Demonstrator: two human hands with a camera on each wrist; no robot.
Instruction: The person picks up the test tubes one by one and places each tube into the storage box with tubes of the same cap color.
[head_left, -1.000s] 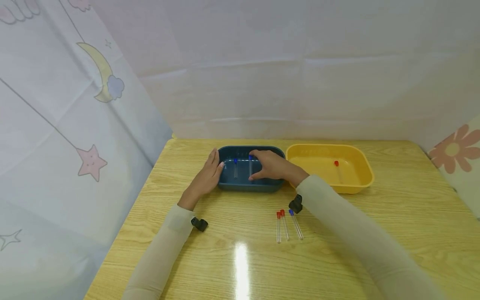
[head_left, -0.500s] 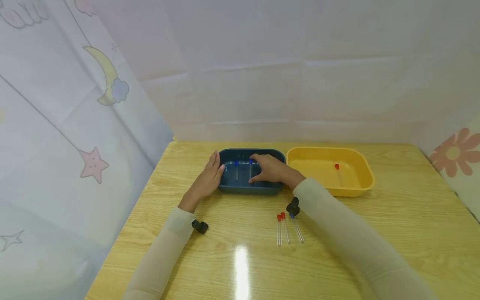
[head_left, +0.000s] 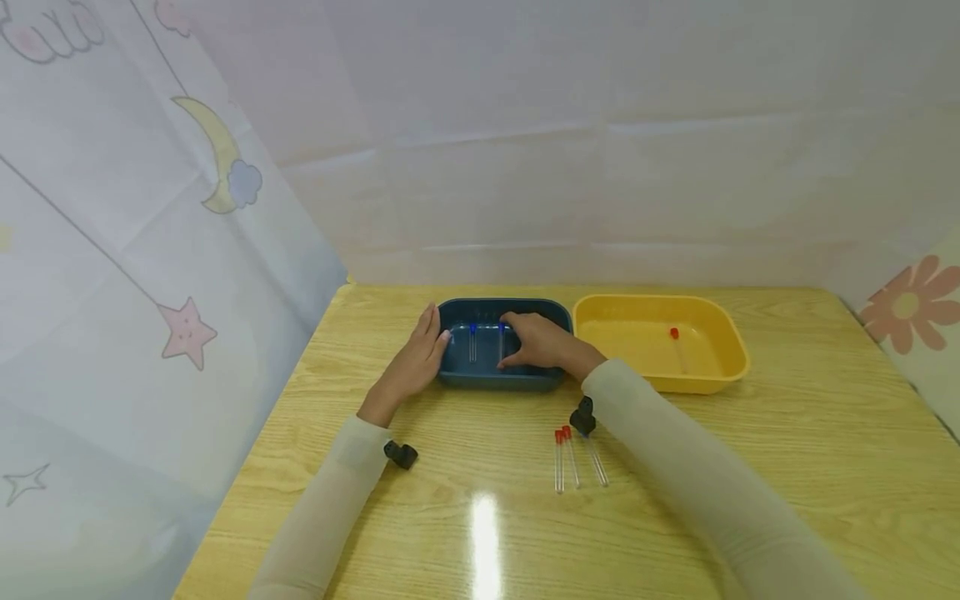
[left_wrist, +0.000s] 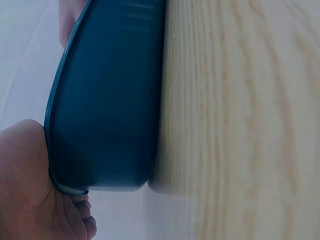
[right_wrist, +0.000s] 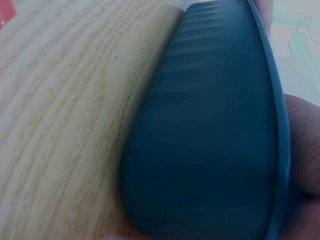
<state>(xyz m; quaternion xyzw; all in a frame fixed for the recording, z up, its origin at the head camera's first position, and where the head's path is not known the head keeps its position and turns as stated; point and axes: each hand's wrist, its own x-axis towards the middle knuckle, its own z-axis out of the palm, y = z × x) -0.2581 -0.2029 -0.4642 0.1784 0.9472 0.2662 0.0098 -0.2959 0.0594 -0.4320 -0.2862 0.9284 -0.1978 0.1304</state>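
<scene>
Tube point(head_left: 501, 343): blue-capped, inside dark blue tray point(head_left: 501, 382), centre of frame.
Right hand point(head_left: 542, 342): pinches tube between thumb and finger.
Left hand point(head_left: 411, 362): fingers straight, against tray's left end.

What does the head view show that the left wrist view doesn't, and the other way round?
Only the head view: the yellow tray with one red-capped test tube, two blue-capped test tubes in the dark blue tray, and three tubes on the table.
Only the left wrist view: faint ridges on the dark blue tray's outer wall.
Both: the left hand at that tray, and the wooden table.
</scene>
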